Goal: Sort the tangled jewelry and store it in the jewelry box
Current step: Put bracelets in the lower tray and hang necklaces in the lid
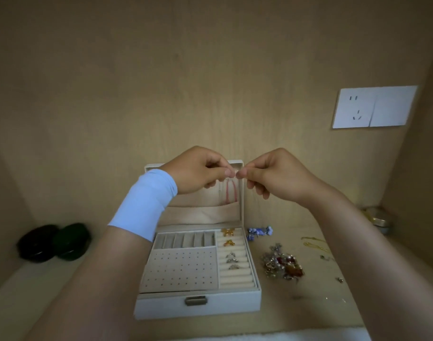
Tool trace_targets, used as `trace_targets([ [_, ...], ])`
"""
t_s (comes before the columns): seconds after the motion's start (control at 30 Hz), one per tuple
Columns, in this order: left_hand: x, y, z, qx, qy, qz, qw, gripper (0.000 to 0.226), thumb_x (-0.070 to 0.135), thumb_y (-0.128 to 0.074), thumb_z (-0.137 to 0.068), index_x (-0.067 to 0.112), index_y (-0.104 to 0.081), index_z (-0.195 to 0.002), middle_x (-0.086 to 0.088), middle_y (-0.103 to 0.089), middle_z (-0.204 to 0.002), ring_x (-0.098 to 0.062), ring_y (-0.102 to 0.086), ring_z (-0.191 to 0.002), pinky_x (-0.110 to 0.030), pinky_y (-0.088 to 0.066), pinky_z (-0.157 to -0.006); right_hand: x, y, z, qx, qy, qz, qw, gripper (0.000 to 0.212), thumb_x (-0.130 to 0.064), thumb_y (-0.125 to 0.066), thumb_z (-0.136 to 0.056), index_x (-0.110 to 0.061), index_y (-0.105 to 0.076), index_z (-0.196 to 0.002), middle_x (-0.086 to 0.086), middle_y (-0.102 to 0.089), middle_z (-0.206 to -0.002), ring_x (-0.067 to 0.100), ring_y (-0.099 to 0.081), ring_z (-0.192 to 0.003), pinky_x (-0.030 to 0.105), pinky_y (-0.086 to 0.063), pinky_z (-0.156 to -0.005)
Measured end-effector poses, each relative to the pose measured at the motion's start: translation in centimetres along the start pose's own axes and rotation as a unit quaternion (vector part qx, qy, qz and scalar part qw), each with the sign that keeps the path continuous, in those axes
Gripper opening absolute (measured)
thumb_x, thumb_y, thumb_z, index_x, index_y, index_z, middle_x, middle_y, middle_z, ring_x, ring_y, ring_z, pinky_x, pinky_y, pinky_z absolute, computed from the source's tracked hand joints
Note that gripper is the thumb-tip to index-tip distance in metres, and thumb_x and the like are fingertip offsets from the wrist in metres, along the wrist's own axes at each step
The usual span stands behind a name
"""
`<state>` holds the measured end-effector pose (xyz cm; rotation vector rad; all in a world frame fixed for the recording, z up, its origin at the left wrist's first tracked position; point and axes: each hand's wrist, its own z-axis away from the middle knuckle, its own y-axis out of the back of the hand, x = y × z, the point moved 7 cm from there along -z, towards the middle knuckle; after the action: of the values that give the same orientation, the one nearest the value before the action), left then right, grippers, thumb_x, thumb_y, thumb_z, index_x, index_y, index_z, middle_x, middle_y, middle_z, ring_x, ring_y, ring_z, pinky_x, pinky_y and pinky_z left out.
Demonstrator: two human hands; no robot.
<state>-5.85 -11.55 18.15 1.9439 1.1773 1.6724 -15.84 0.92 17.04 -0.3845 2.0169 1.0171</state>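
Observation:
A white jewelry box [198, 303] stands open on the wooden surface, its lid upright behind my hands. Rings [231, 260] and two gold pieces [227, 232] sit in its right-hand roll slots. A red cord [231, 190] hangs inside the lid. My left hand [198, 171] and my right hand [277, 173] are raised in front of the lid, thumbs and forefingers meeting and pinching a thin chain [254, 200] that hangs down from my right hand, very faint. A tangled jewelry pile [282, 263] lies right of the box.
A blue bead bracelet [259, 232] and a gold chain [315, 243] lie right of the box. A small earring [340, 279] lies further out. Two dark round cases [54, 242] sit at left. A metal tin [379, 221] stands at the back right. A wall socket [372, 107] is above.

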Motion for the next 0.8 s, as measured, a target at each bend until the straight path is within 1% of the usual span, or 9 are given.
trace_targets([
  [0.13, -1.6, 2.2, 2.1, 0.013, 0.045, 0.039, 0.998, 0.017, 0.019, -0.059, -0.096, 0.019, -0.071, -0.085, 0.011, -0.063, -0.077, -0.005, -0.058, -0.069, -0.019, -0.051, -0.070, -1.5, -2.8, -0.4, -0.036, 0.004, -0.013, 0.999, 0.015, -0.023, -0.070, -0.093, -0.013, -0.081, -0.088, -0.002, -0.077, -0.077, 0.010, -0.058, -0.061, 0.022, -0.046, -0.057],
  [0.2, -3.0, 2.7, 2.9, 0.014, 0.077, 0.059, 0.995, 0.018, 0.019, -0.057, -0.096, 0.016, -0.070, -0.083, 0.008, -0.066, -0.083, -0.007, -0.061, -0.078, -0.021, -0.050, -0.074, -1.9, -4.2, -0.8, -0.035, 0.006, -0.022, 0.999, 0.015, -0.025, -0.069, -0.093, -0.016, -0.081, -0.089, -0.007, -0.078, -0.081, 0.004, -0.062, -0.068, 0.021, -0.049, -0.066],
  [0.27, -4.6, 2.7, 3.5, 0.015, 0.103, 0.137, 0.985, 0.013, 0.020, -0.061, -0.089, 0.011, -0.069, -0.084, 0.001, -0.069, -0.090, -0.010, -0.065, -0.085, -0.024, -0.049, -0.076, -2.1, -5.5, -1.1, -0.036, -0.001, -0.064, 0.997, 0.015, -0.021, -0.066, -0.095, -0.014, -0.080, -0.091, -0.002, -0.078, -0.084, 0.006, -0.066, -0.072, 0.025, -0.051, -0.071],
  [0.4, -7.8, 1.6, 4.5, 0.019, 0.126, 0.379, 0.916, 0.017, 0.019, -0.053, -0.090, 0.012, -0.057, -0.075, -0.004, -0.069, -0.084, -0.018, -0.065, -0.078, -0.030, -0.051, -0.077, -1.2, -8.2, -1.2, -0.085, -0.070, -0.240, 0.965, 0.021, -0.013, -0.054, -0.102, -0.005, -0.071, -0.095, 0.011, -0.070, -0.079, 0.022, -0.068, -0.070, 0.036, -0.055, -0.072],
  [0.5, -8.9, 0.3, 5.0, -0.016, 0.142, 0.451, 0.881, 0.019, 0.020, -0.051, -0.095, 0.013, -0.054, -0.077, -0.004, -0.056, -0.070, -0.019, -0.054, -0.059, -0.036, -0.057, -0.072, 0.1, -9.6, -1.2, -0.100, -0.108, -0.294, 0.944, 0.024, -0.014, -0.045, -0.104, -0.006, -0.064, -0.091, 0.010, -0.065, -0.074, 0.028, -0.068, -0.073, 0.045, -0.056, -0.085],
  [0.57, -9.7, -0.2, 4.9, -0.008, 0.164, 0.435, 0.885, 0.019, 0.019, -0.048, -0.098, 0.014, -0.055, -0.081, 0.000, -0.044, -0.064, -0.014, -0.040, -0.051, -0.032, -0.053, -0.060, 1.3, -10.1, -1.4, -0.092, -0.131, -0.319, 0.934, 0.025, -0.014, -0.042, -0.104, -0.008, -0.061, -0.089, 0.008, -0.059, -0.069, 0.027, -0.064, -0.067, 0.046, -0.057, -0.083],
  [0.67, -11.1, -0.2, 4.3, 0.055, 0.195, 0.368, 0.907, 0.014, 0.019, -0.053, -0.094, 0.015, -0.058, -0.082, 0.002, -0.037, -0.062, -0.013, -0.029, -0.050, -0.023, -0.031, -0.047, 3.2, -10.0, -1.7, -0.033, -0.151, -0.273, 0.950, 0.024, -0.019, -0.049, -0.102, -0.007, -0.063, -0.087, 0.005, -0.047, -0.062, 0.021, -0.046, -0.052, 0.036, -0.053, -0.060],
  [0.73, -11.8, 0.1, 3.8, 0.106, 0.200, 0.271, 0.935, 0.013, 0.023, -0.059, -0.092, 0.015, -0.063, -0.082, 0.005, -0.042, -0.063, -0.013, -0.033, -0.051, -0.022, -0.028, -0.047, 4.0, -9.2, -1.9, 0.032, -0.138, -0.194, 0.971, 0.024, -0.021, -0.058, -0.099, -0.007, -0.070, -0.085, 0.004, -0.047, -0.059, 0.016, -0.042, -0.048, 0.031, -0.047, -0.052],
  [0.8, -12.0, 0.5, 3.0, 0.170, 0.177, 0.162, 0.956, 0.017, 0.030, -0.065, -0.091, 0.017, -0.069, -0.080, 0.013, -0.056, -0.068, -0.010, -0.048, -0.058, -0.019, -0.037, -0.052, 4.4, -8.5, -2.4, 0.098, -0.117, -0.141, 0.978, 0.020, -0.021, -0.067, -0.095, -0.008, -0.075, -0.081, 0.003, -0.054, -0.057, 0.013, -0.046, -0.043, 0.028, -0.046, -0.048],
])
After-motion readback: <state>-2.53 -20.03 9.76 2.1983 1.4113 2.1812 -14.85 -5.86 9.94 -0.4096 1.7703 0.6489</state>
